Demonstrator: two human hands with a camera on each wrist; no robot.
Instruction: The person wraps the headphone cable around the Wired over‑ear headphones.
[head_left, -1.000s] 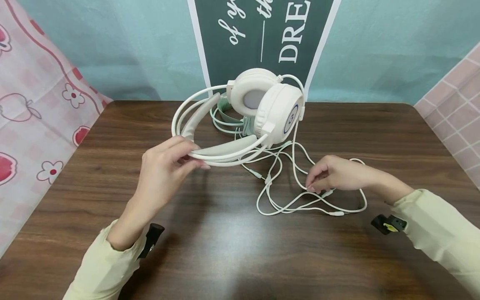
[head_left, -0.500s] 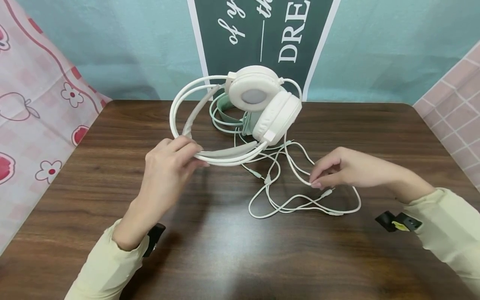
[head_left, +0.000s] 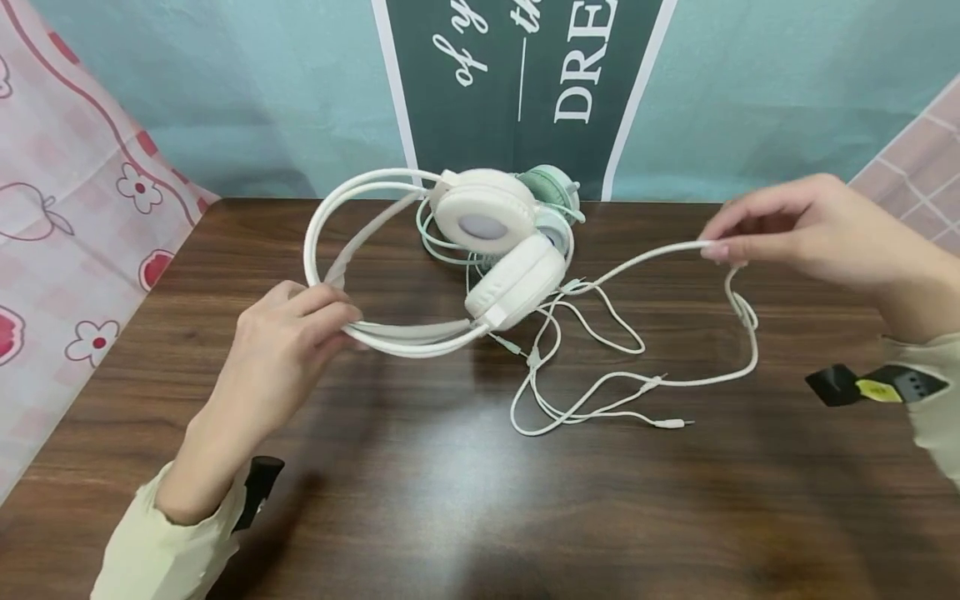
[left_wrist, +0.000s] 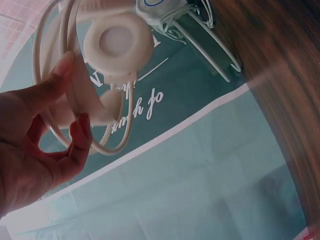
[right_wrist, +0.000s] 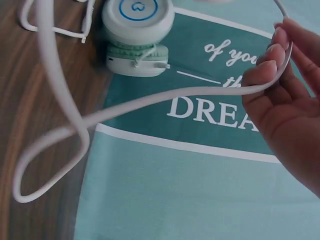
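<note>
In the head view a pair of white headphones [head_left: 517,287] is held up over the table, its headband to the left and ear cups to the right. My left hand [head_left: 288,342] grips the double-wire headband with its padded strip; the left wrist view shows thumb and fingers around that band [left_wrist: 70,60]. On the right, my right hand [head_left: 817,233] pinches the white cable [head_left: 645,254], raised well off the table. The cable runs through the curled fingers in the right wrist view [right_wrist: 200,92]. Its lower loops and a plug [head_left: 671,423] lie on the wood.
Behind the white pair, a mint-green pair of headphones [head_left: 551,187] stands near the table's back edge, partly hidden. Other cable loops [head_left: 536,358] lie tangled across the middle of the brown table [head_left: 450,500]. A dark lettered poster [head_left: 517,100] hangs at the back.
My right hand has lifted the cable and moved right and away, drawing a long stretch of it up. My left hand has shifted left with the white headphones, uncovering more of the mint-green pair.
</note>
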